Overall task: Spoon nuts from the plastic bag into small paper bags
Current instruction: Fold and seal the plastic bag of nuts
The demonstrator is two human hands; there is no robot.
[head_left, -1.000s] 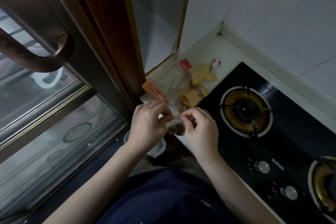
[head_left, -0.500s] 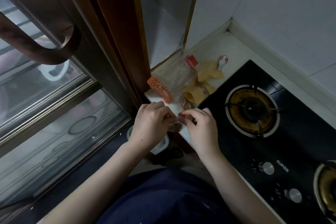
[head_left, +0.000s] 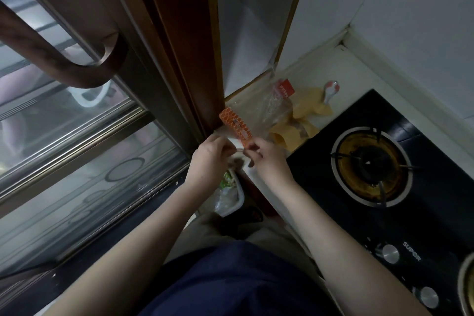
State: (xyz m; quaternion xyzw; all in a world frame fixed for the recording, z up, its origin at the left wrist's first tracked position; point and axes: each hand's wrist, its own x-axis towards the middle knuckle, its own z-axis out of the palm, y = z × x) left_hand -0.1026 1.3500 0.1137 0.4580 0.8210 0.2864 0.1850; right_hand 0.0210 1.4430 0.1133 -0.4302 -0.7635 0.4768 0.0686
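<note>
Both hands higher vs. 1 s ago: left hand (head_left: 209, 155) & right hand (head_left: 266, 159) pinching plastic bag (head_left: 259, 115) mouth at counter edge; prob. opening it, no spooning yet.

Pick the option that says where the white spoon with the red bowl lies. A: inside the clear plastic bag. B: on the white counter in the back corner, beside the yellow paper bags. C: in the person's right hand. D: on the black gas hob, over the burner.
B: the white spoon with the red bowl lies on the white counter, right beside the yellow paper bags, off the black gas hob.
</note>
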